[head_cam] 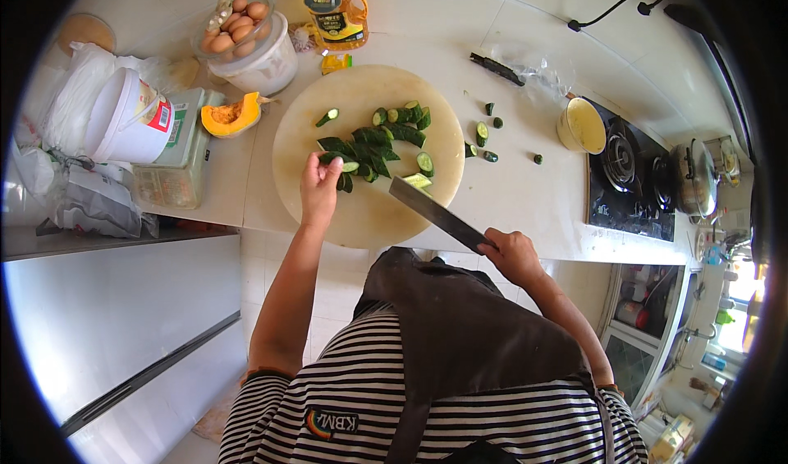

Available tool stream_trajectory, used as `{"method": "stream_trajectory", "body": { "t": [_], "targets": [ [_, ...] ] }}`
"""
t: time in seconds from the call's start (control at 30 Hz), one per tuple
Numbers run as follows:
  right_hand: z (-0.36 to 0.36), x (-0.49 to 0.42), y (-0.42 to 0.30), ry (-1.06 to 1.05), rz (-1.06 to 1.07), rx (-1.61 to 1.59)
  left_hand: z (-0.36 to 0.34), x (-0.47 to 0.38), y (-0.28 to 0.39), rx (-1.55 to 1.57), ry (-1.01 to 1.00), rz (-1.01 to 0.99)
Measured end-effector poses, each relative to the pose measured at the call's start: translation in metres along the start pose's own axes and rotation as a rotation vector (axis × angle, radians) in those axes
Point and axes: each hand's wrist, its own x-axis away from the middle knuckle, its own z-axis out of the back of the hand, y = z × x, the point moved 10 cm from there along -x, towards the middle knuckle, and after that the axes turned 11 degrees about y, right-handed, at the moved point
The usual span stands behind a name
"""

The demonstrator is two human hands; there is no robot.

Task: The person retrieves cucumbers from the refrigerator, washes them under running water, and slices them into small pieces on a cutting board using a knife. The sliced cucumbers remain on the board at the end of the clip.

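Observation:
My right hand (512,253) grips the handle of a kitchen cleaver (438,213). The blade slants up and left over the near right part of a round cutting board (363,227), its tip close to a pale cut cucumber piece (417,181). At the board's left side, my left hand (320,184) pinches a cucumber piece (349,167) between thumb and fingers. Beyond it lies a heap of cut cucumber chunks (372,144) with dark green skin. A separate piece (327,117) rests at the far left of the board, and a round-faced chunk (425,161) at the right.
Several cucumber ends (482,133) lie on the counter right of the board. Farther right are a yellow bowl (580,125) and a gas stove (622,162). A pumpkin wedge (232,119), a bowl of eggs (237,27) on a white tub (258,64), and an oil bottle (337,18) surround the board.

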Motion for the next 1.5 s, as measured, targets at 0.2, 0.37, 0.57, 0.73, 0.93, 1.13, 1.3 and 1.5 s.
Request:
{"method": "stream_trajectory", "body": {
  "t": [0.2, 0.37, 0.57, 0.73, 0.93, 1.13, 1.3, 1.5],
  "targets": [
    [0.000, 0.006, 0.010, -0.041, -0.090, -0.089, -0.035, 0.063, -0.017, 0.131, -0.229, 0.475],
    [-0.011, 0.011, 0.008, -0.023, -0.042, 0.057, -0.051, 0.094, -0.017, -0.637, -0.172, -0.185],
    [-0.008, 0.015, -0.012, 0.022, 0.007, 0.155, -0.046, 0.108, 0.053, -0.700, -0.177, -0.722],
    [0.002, 0.011, -0.045, 0.035, 0.152, 0.170, -0.060, 0.138, 0.052, -0.761, -0.425, -0.985],
    [0.006, 0.003, -0.058, 0.026, 0.223, 0.224, -0.046, 0.132, 0.038, -0.784, -0.350, -0.894],
    [0.013, -0.004, -0.061, 0.013, 0.268, 0.264, -0.058, 0.136, 0.037, -0.729, -0.321, -0.897],
    [0.018, -0.010, -0.059, -0.024, 0.305, 0.295, -0.062, 0.134, 0.039, -0.718, -0.334, -0.924],
    [0.001, -0.018, -0.058, -0.115, 0.307, 0.329, -0.060, 0.135, 0.040, -0.715, -0.331, -0.909]
  ]
}}
